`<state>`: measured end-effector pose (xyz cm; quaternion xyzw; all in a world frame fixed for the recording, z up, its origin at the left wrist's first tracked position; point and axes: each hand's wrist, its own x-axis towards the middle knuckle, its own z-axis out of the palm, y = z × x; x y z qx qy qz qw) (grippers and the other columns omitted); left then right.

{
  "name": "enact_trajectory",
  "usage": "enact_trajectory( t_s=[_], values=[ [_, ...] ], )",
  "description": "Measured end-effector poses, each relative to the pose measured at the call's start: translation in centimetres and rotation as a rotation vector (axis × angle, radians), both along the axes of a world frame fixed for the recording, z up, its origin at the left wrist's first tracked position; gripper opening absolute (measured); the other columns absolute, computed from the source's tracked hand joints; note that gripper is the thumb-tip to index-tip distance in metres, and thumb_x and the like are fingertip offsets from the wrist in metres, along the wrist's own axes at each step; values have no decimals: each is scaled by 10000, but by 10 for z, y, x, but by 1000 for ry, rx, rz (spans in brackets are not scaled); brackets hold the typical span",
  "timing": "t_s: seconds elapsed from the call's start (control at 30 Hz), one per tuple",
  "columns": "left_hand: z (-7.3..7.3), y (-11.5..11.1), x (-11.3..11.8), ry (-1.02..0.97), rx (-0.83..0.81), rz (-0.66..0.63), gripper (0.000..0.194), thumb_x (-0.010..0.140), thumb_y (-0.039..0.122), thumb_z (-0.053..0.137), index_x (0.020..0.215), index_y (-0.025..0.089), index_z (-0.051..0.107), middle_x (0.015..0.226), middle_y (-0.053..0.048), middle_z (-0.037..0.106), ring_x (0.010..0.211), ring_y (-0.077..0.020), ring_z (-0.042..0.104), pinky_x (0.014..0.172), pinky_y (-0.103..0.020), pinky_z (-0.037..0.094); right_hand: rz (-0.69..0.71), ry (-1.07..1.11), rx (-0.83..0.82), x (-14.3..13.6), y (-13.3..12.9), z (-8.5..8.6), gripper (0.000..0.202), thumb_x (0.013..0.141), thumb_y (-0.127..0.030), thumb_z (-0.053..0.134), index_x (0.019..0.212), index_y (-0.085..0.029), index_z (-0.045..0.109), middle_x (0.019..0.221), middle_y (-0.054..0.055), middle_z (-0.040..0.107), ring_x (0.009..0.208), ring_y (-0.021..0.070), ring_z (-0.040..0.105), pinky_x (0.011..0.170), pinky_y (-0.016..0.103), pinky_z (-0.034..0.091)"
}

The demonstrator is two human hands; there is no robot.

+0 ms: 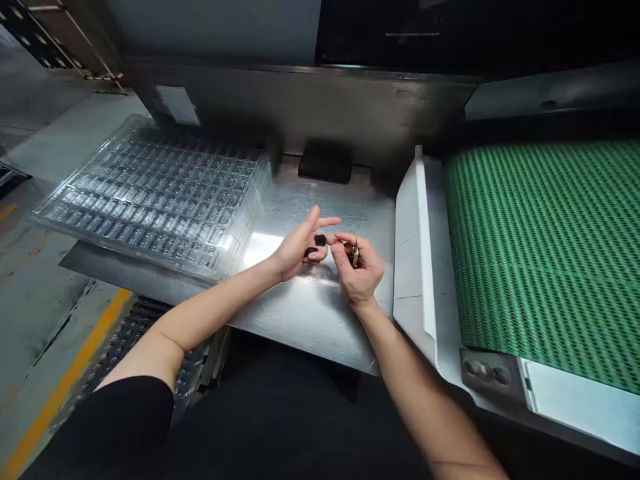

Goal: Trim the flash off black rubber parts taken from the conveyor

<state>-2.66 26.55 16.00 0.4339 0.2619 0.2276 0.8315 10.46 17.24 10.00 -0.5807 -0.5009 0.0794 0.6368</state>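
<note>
My left hand [300,247] is held palm up over the metal table [300,313], thumb and index finger spread. Two small black pieces lie in it: a rounded one [321,239] by the fingers and a curved one [311,251] nearer the lower edge of the palm. Close on its right, my right hand [359,267] has its fingers curled, the fingertips next to the left hand's fingers. A small, thin, light-coloured piece [355,254] sticks up between the right hand's fingers. What else lies inside that hand is hidden.
Stacked clear plastic trays [150,193] with many pockets stand at the left. A flat black object [326,165] rests at the table's back. To the right, a white guard [414,247] borders a green conveyor belt [545,260]. A metal machine wall [340,107] rises behind.
</note>
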Motion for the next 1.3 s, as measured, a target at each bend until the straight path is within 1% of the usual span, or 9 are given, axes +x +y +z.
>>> enact_trajectory(
  t_s=[0.1,0.27,0.4,0.53,0.67,0.8,0.9,1.07,1.3],
  values=[
    [-7,3,-2,17,34,-3,887,994,830,531,1551,140,546,901,-79,688,501,-63,357,483,-227,148,69,-8,-54,5,4,-4,323,1034,-505,741,1188,-228,805,957,45,806,737,199,731,691,314,586],
    [-23,2,-5,55,-10,14,955,1023,853,407,1630,118,466,812,-70,681,489,-75,349,491,-219,156,188,-53,-141,9,12,-12,282,987,-454,804,1191,-261,835,1067,48,836,877,242,788,817,360,621],
    [-30,0,-7,54,-32,8,981,997,877,444,1645,140,456,725,-20,629,482,-85,355,495,-227,151,256,-58,-165,7,11,-10,181,1013,-398,802,1140,-286,865,1015,30,841,814,227,778,767,354,605],
    [-32,2,-10,-8,-132,-19,1010,977,858,516,1664,128,392,813,-44,681,460,-75,344,481,-243,136,219,69,-170,3,6,-2,117,986,-346,842,1081,-282,869,886,10,816,688,189,710,657,314,544],
    [-34,3,-13,-45,-90,-8,726,937,627,749,1458,139,615,816,-28,688,450,-50,328,463,-248,121,120,231,-210,3,6,0,153,940,-378,863,1023,-252,835,614,-54,632,511,139,545,525,264,419],
    [-37,2,-14,-59,5,47,497,811,382,902,1217,139,750,892,-62,754,475,-21,298,458,-231,132,102,324,-196,9,9,-3,198,940,-423,843,1005,-242,794,756,-8,721,641,166,647,614,277,492],
    [-37,3,-15,-47,67,75,431,787,362,934,1133,144,797,907,-72,770,512,-28,371,462,-212,182,83,292,-164,11,9,-2,158,925,-390,851,947,-246,789,814,-7,735,668,153,621,623,267,476],
    [-36,5,-16,48,196,141,362,798,408,938,1031,159,818,859,-65,770,587,-78,532,492,-212,314,100,231,-198,10,7,6,161,962,-376,802,898,-230,781,763,-14,694,641,152,567,629,293,446],
    [-34,5,-15,61,241,147,356,847,454,896,1003,151,794,809,-59,770,579,-90,559,518,-222,353,119,208,-219,9,6,6,301,1002,-421,735,781,-217,727,636,-28,596,596,158,497,605,305,394]
  ],
)
